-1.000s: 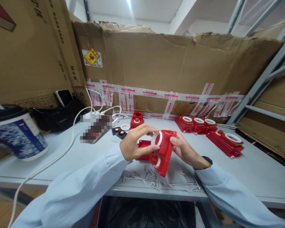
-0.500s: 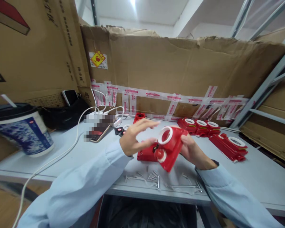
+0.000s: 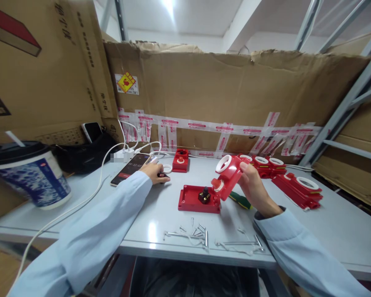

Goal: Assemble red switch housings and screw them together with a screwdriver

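My right hand (image 3: 251, 186) grips a red plastic cover (image 3: 229, 174) with a white ring and a red button, tilted above the table. Below it lies an open red base tray (image 3: 195, 199) with a small black part inside. My left hand (image 3: 154, 171) reaches out to the far left. Its fingers are curled over small black parts beside a white ring (image 3: 167, 168) and a phone (image 3: 130, 169); what they hold is hidden.
A red box (image 3: 180, 160) stands by the cardboard wall (image 3: 235, 95). Several assembled red units (image 3: 284, 177) lie at the right. Loose screws (image 3: 198, 234) lie near the front edge, next to a green-handled screwdriver (image 3: 239, 200). A large cup (image 3: 27, 173) and white cables (image 3: 80, 202) are at left.
My left hand let go of the red cover and reached out left to the small parts by the phone. My right hand lifted the cover up and to the right, baring the base tray.
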A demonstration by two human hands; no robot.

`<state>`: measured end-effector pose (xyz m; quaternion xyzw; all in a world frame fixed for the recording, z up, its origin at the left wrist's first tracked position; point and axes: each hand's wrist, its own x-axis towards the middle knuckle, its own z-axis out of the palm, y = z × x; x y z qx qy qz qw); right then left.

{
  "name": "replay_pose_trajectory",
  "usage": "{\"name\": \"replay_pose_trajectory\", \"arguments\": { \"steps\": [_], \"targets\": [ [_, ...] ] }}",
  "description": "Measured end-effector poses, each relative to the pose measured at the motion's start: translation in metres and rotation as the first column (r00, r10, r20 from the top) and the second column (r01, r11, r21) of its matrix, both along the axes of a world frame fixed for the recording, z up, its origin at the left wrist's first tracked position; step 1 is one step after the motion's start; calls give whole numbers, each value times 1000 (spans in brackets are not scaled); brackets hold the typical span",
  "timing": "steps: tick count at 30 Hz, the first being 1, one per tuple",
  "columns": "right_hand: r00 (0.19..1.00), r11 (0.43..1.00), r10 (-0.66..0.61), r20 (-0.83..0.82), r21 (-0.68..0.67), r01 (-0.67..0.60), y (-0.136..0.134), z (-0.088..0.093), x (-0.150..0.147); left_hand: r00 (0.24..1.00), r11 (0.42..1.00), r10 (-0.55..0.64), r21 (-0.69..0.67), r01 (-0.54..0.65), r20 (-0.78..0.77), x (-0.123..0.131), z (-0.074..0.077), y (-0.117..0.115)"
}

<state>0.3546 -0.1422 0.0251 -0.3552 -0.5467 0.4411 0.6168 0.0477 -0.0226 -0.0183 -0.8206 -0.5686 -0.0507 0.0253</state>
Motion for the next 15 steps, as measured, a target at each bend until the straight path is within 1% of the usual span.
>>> {"name": "replay_pose_trajectory", "arguments": {
  "steps": [4, 7, 10, 12, 13, 15],
  "targets": [
    [1000, 1000, -17, -10, -11, 17, 0, 3, 0, 1000, 1000, -15, -23, 15, 1, -2, -4, 0],
    [1000, 1000, -15, 21, -1, 15, 0, 3, 1, 1000, 1000, -16, -27, 16, 11, -4, -2, 1],
    [999, 1000, -14, 45, 15, 13, 0, 4, 2, 999, 999, -12, -31, 12, 30, -5, 6, -3],
    [998, 1000, -21, 51, 24, 20, 0, 5, 2, 998, 999, -34, -35, 36, 54, -5, 14, -7],
    [998, 999, -29, 48, 26, 27, 0, 5, 3, 995, 998, -62, -29, 64, 76, -5, 19, -11],
    [998, 998, -61, 28, 30, 60, 2, 4, 4, 974, 986, -165, 15, 165, 156, 0, 28, -21]
  ]
}}
